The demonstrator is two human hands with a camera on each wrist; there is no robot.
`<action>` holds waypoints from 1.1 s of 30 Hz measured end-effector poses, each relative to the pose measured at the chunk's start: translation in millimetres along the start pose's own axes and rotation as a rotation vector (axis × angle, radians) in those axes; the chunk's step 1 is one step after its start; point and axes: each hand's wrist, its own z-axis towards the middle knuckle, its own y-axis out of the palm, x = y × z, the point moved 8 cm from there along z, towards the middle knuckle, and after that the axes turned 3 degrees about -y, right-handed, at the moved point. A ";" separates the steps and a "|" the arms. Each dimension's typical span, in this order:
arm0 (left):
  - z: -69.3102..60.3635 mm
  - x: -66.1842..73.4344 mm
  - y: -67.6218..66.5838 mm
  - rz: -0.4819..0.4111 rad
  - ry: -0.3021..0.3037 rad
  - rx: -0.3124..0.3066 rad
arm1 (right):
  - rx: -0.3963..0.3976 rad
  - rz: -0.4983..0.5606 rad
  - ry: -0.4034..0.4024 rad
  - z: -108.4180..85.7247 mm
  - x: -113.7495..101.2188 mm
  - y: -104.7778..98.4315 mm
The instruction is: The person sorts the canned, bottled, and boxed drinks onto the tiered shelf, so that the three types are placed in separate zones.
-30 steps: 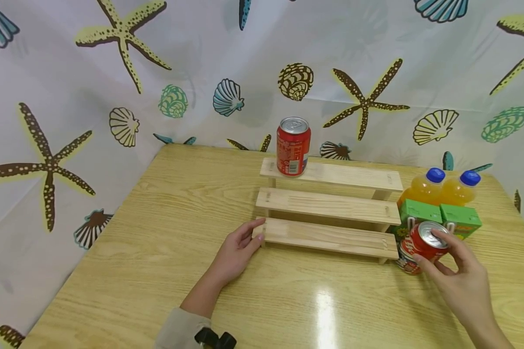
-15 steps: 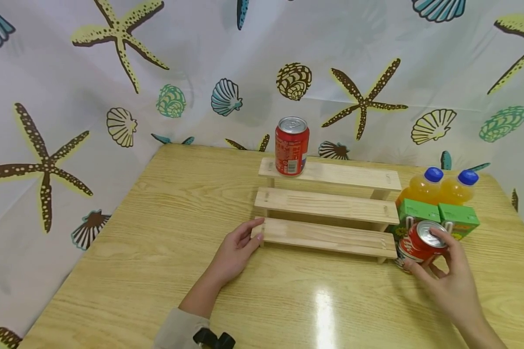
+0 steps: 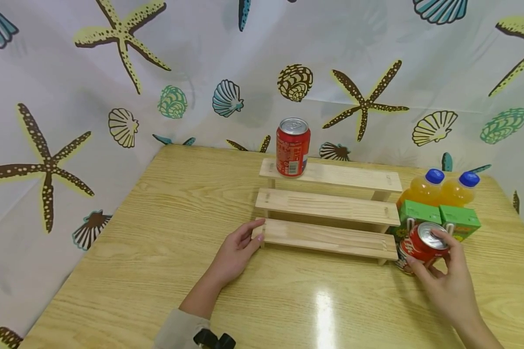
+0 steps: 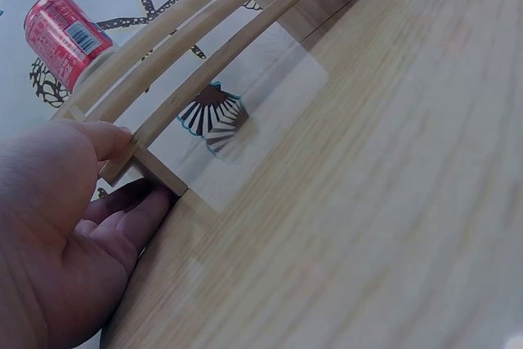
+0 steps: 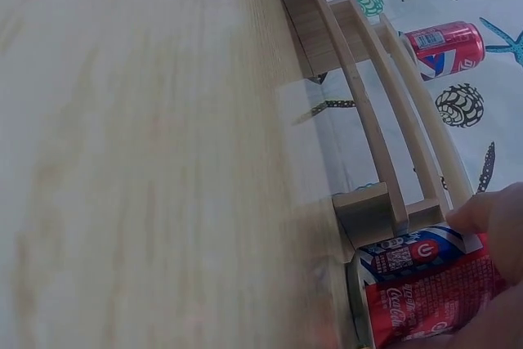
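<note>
A three-step wooden rack point(image 3: 327, 235) stands on the table. At its left end my left hand point(image 3: 233, 254) grips the lowest step; in the left wrist view the fingers point(image 4: 106, 138) bend about the step's end and leg. My right hand point(image 3: 451, 286) holds a red Coca-Cola can point(image 3: 418, 248) beside the rack's right end. That can leans a little, silver top up, and its printed side point(image 5: 429, 296) shows in the right wrist view close against the rack. Another red can point(image 3: 292, 150) stands upright on the top step, near its left end.
Behind the held can are two green drink cartons point(image 3: 421, 212). Two orange drink bottles point(image 3: 456, 194) with blue caps stand behind those. A white cloth point(image 3: 253, 53) with starfish and shells hangs along the back and left of the wooden table point(image 3: 166, 208).
My right hand has shifted slightly left around the can, which stays at about the same spot. The left hand and the rack have not visibly moved.
</note>
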 end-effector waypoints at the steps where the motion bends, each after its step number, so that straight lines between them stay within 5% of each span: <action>1: 0.0 -0.1 0.0 0.001 0.001 -0.001 | 0.004 -0.003 0.003 0.0 0.1 -0.4; 33: -0.9 -0.4 0.4 -0.008 -0.005 0.007 | 0.026 -0.028 0.106 3.4 5.3 -11.0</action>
